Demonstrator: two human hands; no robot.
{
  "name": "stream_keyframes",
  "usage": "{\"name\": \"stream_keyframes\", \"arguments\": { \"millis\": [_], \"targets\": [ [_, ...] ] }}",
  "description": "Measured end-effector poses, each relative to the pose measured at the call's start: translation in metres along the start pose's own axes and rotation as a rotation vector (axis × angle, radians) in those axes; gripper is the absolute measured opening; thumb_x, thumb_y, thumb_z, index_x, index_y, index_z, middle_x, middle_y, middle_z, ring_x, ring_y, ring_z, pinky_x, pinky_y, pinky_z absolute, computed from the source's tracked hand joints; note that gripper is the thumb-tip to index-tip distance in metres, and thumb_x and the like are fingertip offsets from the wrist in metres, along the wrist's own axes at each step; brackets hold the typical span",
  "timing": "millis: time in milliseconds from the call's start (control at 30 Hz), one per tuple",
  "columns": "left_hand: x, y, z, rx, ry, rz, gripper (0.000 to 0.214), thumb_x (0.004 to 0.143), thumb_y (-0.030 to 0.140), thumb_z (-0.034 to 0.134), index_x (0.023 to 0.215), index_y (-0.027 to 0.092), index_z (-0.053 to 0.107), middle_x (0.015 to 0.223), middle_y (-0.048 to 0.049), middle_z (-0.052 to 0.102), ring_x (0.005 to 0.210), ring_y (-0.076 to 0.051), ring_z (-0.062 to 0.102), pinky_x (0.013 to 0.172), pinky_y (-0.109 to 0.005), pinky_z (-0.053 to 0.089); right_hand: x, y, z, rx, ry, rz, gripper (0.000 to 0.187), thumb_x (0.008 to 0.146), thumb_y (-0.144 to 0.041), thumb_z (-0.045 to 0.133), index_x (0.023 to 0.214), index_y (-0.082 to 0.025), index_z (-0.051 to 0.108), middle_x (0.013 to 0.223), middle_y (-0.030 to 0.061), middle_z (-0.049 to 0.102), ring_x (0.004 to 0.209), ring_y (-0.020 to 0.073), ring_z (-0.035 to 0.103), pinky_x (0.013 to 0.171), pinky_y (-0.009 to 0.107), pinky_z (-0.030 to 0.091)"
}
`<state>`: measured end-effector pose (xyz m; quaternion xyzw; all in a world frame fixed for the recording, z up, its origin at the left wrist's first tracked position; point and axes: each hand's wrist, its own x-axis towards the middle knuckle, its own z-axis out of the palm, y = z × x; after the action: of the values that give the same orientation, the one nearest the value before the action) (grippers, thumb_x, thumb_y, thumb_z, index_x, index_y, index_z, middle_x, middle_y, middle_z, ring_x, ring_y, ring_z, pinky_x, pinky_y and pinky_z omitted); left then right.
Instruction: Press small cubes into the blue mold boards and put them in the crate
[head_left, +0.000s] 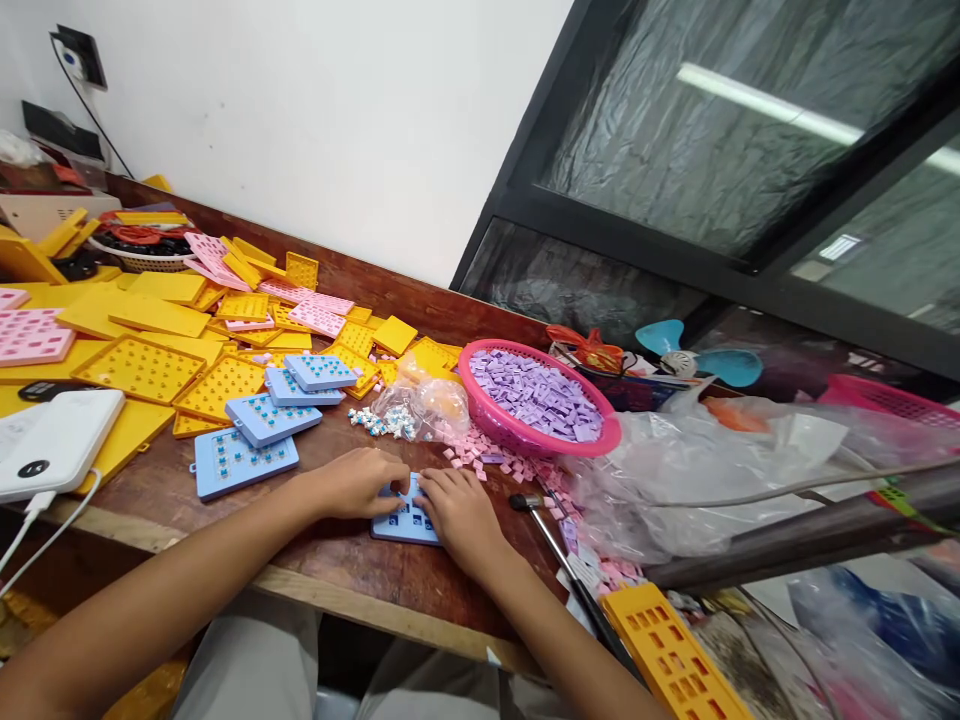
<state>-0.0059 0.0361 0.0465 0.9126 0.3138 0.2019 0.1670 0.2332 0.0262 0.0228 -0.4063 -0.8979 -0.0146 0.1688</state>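
Note:
A small light-blue plastic panel [407, 530] with square cut-outs lies near the front edge of the table. My left hand [364, 485] is closed at its left side, thumb and curled fingers on the top face. From the right, my right hand [461, 510] grips the panel's other side, its fingers bent over the top. Whether a small part sits under my fingertips is hidden. Left of my hands are several blue panels [274, 418] bearing small blue pegs, partly stacked. Small white-and-blue pieces [386, 420] lie in a loose pile behind my left hand.
A pink basket [615, 435] holds purple tiles [532, 395], with pink tiles [480, 448] scattered beside it. A hammer [559, 550] lies to the right near a yellow panel [671, 650]. Yellow panels [165, 315] crowd the left, near a white power bank [64, 440].

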Motion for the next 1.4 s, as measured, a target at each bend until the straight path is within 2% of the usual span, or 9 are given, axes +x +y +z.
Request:
{"name": "stream_keyframes", "arguments": {
  "millis": [133, 267, 433, 600, 800, 933, 1033, 1133, 1400],
  "targets": [
    [0.0, 0.004, 0.004, 0.069, -0.037, 0.05, 0.012, 0.094, 0.028, 0.062, 0.098, 0.022, 0.071, 0.098, -0.0046, 0.07, 0.088, -0.019, 0.067, 0.077, -0.026, 0.045, -0.013, -0.018, -0.006, -0.07, -0.064, -0.007, 0.041, 0.098, -0.04, 0.062, 0.133, -0.019, 0.063, 0.136, 0.0178, 0.063, 0.116, 0.0343, 0.057, 0.101, 0.05, 0.042],
    [0.001, 0.004, 0.006, 0.038, -0.077, 0.006, 0.019, 0.092, 0.04, 0.068, 0.091, 0.021, 0.071, 0.093, -0.0042, 0.071, 0.084, -0.018, 0.067, 0.073, -0.025, 0.044, -0.019, -0.015, -0.016, 0.074, -0.078, 0.021, 0.043, 0.102, -0.037, 0.053, 0.142, -0.021, 0.057, 0.142, 0.0159, 0.059, 0.127, 0.0337, 0.052, 0.107, 0.052, 0.04],
    [0.003, 0.005, 0.007, 0.081, -0.07, -0.081, 0.029, 0.081, 0.048, 0.078, 0.087, 0.021, 0.07, 0.093, -0.0038, 0.069, 0.084, -0.019, 0.067, 0.066, -0.026, 0.041, 0.005, 0.03, -0.023, 0.415, -0.044, 0.093, 0.027, 0.102, -0.03, 0.052, 0.118, -0.023, 0.071, 0.118, 0.0098, 0.072, 0.108, 0.0248, 0.066, 0.097, 0.041, 0.051],
    [0.004, 0.008, 0.011, 0.119, -0.038, -0.206, 0.03, 0.082, 0.049, 0.076, 0.085, 0.021, 0.066, 0.093, -0.0036, 0.07, 0.082, -0.021, 0.067, 0.063, -0.027, 0.04, 0.052, 0.071, -0.004, 0.238, 0.064, 0.247, 0.026, 0.089, -0.02, 0.064, 0.114, -0.02, 0.073, 0.103, 0.008, 0.076, 0.09, 0.0229, 0.069, 0.085, 0.036, 0.053],
    [0.005, 0.006, 0.014, 0.063, -0.038, -0.306, 0.032, 0.079, 0.05, 0.078, 0.084, 0.021, 0.066, 0.087, -0.0034, 0.072, 0.078, -0.02, 0.067, 0.058, -0.026, 0.036, 0.081, 0.072, 0.018, 0.202, 0.058, 0.229, 0.016, 0.084, -0.015, 0.068, 0.094, -0.024, 0.078, 0.093, 0.0051, 0.077, 0.092, 0.0237, 0.068, 0.086, 0.035, 0.051],
    [0.001, 0.004, 0.008, 0.045, -0.047, -0.211, 0.031, 0.084, 0.051, 0.074, 0.088, 0.02, 0.07, 0.091, -0.0053, 0.072, 0.08, -0.02, 0.067, 0.062, -0.027, 0.039, 0.067, 0.061, 0.005, 0.26, 0.038, 0.182, 0.018, 0.085, -0.011, 0.065, 0.094, -0.021, 0.077, 0.097, 0.0066, 0.076, 0.094, 0.0237, 0.068, 0.088, 0.036, 0.051],
    [-0.002, 0.006, 0.003, 0.088, -0.054, -0.147, 0.022, 0.094, 0.039, 0.063, 0.087, 0.02, 0.071, 0.092, -0.0063, 0.07, 0.08, -0.019, 0.067, 0.066, -0.028, 0.042, 0.042, 0.048, -0.016, 0.455, -0.006, 0.114, 0.017, 0.088, -0.02, 0.066, 0.102, -0.022, 0.076, 0.102, 0.007, 0.074, 0.095, 0.0232, 0.067, 0.086, 0.035, 0.051],
    [-0.002, 0.008, 0.002, 0.131, -0.056, -0.172, 0.018, 0.093, 0.035, 0.064, 0.086, 0.021, 0.07, 0.091, -0.0057, 0.07, 0.079, -0.019, 0.067, 0.066, -0.028, 0.043, 0.018, 0.032, -0.03, 0.613, -0.034, 0.093, 0.017, 0.09, -0.029, 0.068, 0.104, -0.024, 0.077, 0.1, 0.0068, 0.073, 0.094, 0.0231, 0.067, 0.086, 0.035, 0.052],
    [-0.001, 0.027, 0.018, 0.433, -0.107, -0.13, 0.014, 0.097, 0.025, 0.059, 0.091, 0.019, 0.07, 0.094, -0.0077, 0.071, 0.089, -0.023, 0.065, 0.069, -0.031, 0.044, -0.002, 0.018, -0.015, 0.619, 0.024, 0.089, 0.01, 0.091, -0.03, 0.071, 0.095, -0.028, 0.08, 0.093, 0.0047, 0.077, 0.09, 0.0234, 0.068, 0.085, 0.037, 0.052]
  ]
}}
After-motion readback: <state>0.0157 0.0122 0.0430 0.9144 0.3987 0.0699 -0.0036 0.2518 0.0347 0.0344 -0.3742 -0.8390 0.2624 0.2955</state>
